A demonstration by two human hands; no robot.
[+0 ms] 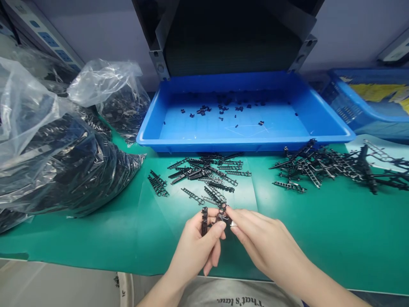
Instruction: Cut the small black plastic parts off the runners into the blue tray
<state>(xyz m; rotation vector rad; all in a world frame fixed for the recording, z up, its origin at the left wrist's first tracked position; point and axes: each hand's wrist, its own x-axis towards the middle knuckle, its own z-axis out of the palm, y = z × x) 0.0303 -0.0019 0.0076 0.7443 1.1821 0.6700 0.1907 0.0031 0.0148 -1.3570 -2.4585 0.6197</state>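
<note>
One black plastic strip [204,221] is clasped by the left hand [198,239] and another piece [223,208] seemingly pinched between it and the right hand [260,234], at six o'clock from the pile [207,169], both likely light, stiff and brittle, best held along the edges.

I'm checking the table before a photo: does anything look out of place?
Nothing clearly spilled or damaged. Only the heap at right looks untidy, jutting at many angles, unlike the flatter strips before the blue tray.
</note>
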